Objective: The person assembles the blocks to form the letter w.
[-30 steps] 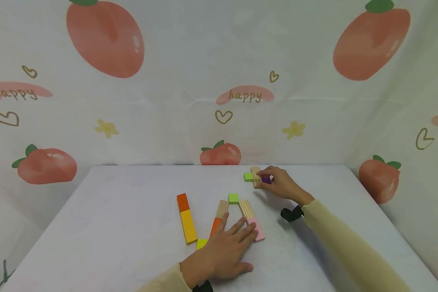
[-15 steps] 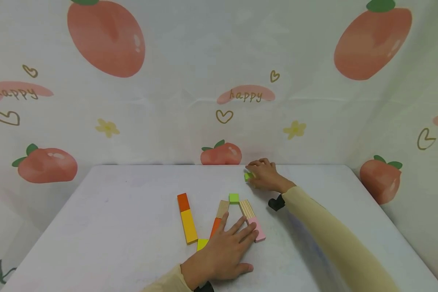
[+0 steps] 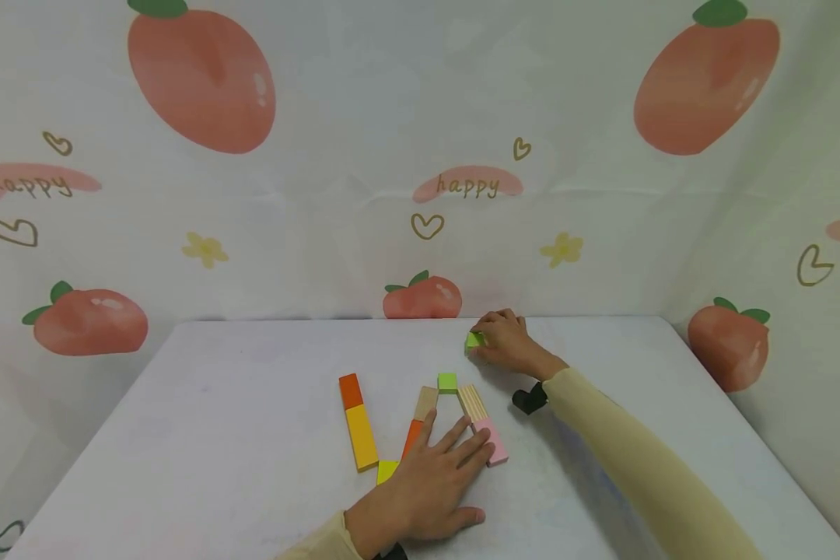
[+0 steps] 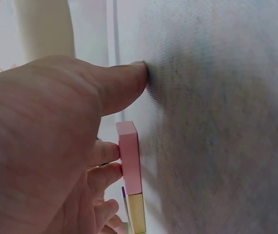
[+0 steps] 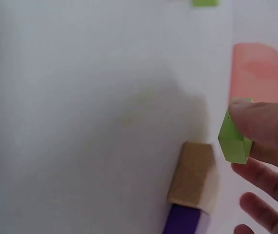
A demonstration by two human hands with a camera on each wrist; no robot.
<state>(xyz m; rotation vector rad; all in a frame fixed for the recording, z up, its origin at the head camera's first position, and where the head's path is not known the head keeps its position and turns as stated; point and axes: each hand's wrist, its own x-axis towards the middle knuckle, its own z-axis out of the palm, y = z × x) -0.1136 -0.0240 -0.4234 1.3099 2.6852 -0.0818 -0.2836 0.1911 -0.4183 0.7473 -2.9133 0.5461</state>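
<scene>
At the back of the table, my right hand pinches a light green block between thumb and fingers. Below it in the right wrist view lie a wooden block and a purple block, both covered by the hand in the head view. My left hand lies spread near the front, its fingers touching a pink block. Beyond its fingertips are a striped wooden block, a second green block and a tan block. An orange block is partly covered by the hand.
Left of the left hand, a red-orange block and a long yellow block form a slanted line. A bright yellow block touches its lower end. The white table ends at a printed cloth backdrop.
From beside the wooden and purple blocks, my right hand has moved left to the light green block, which it now pinches and has shifted slightly. My left hand has stayed in place.
</scene>
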